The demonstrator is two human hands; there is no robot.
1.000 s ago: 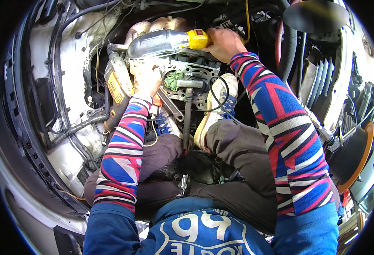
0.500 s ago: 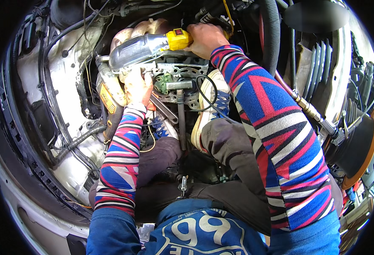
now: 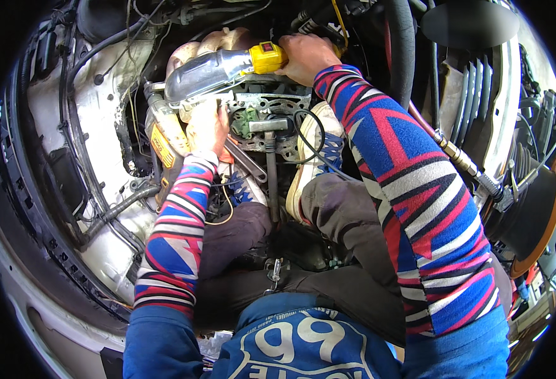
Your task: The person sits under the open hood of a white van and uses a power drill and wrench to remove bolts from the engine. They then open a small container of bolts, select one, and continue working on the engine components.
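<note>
My right hand is wrapped round the yellow handle of an inspection lamp, its clear, shiny head pointing left above the engine. Under the lamp, in strong glare, my left hand has its fingers bent together at the left end of a flat metal engine surface; whatever they pinch is hidden. Close to the left wrist lies a yellow and black power tool. A hammer lies with its head on the metal surface, its handle toward me. Beside it rests a dark steel hand tool.
My shoes stand inside the engine bay, below the metal surface. A black cable loops near the hammer. Curved manifold pipes lie behind the lamp. On the right are a thick black hose and an orange-rimmed reel.
The lamp and my right hand are almost where they were. My left hand has shifted very slightly, its fingers still bent at the same spot, and my left forearm has moved a little left.
</note>
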